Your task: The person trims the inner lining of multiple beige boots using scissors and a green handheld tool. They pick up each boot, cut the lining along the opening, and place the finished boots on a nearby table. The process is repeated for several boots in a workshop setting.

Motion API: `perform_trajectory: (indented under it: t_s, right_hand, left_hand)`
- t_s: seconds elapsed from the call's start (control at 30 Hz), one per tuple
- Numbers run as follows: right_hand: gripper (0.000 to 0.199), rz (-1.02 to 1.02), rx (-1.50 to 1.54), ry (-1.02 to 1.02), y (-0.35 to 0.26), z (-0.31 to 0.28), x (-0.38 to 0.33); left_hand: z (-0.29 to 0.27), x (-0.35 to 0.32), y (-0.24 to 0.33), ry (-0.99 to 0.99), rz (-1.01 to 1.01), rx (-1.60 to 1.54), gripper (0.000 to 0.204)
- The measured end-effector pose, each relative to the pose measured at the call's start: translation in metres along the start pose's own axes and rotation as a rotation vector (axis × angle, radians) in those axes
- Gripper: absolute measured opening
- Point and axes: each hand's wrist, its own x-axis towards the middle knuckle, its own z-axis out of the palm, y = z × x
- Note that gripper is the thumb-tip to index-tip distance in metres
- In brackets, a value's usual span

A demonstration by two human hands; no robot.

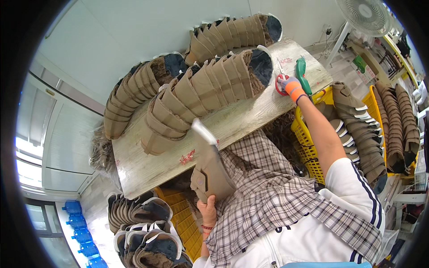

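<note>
My left hand (207, 211) grips the lower end of a brown boot upper (214, 172) above my lap. This upper has a dark slot and a small round mark near my fingers, and a white edge at its far end. My right hand (292, 87), in an orange and grey glove, reaches to the far right of the table and closes around the red handles of a pair of scissors (280, 84). The blades point away from me. Just right of them lies a green handheld tool (302, 76). Nested fur-lined boot uppers (201, 96) form a long row on the table.
The pale wooden table (167, 167) carries two more rows of uppers at the back. Yellow baskets (308, 149) filled with uppers stand at right; another yellow basket (181, 214) is at lower left beside more stacked uppers (143, 214). A white fan (364, 17) stands behind right.
</note>
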Motion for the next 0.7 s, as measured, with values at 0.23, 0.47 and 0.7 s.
perform_trajectory:
  t_s: [0.23,0.47,0.7]
  right_hand:
    - [0.027,-0.271,-0.738,-0.391,-0.051,-0.016,0.015]
    - [0.032,-0.449,-0.623,0.079,0.002,-0.016,0.029]
    - [0.038,-0.160,-0.477,0.321,0.059,-0.033,0.018]
  left_hand:
    - [0.003,0.007,0.003,-0.026,-0.089,0.117,0.034]
    - [0.017,0.015,0.031,0.184,-0.125,0.118,0.036]
    - [0.002,0.030,0.122,-0.051,0.026,-0.549,0.068]
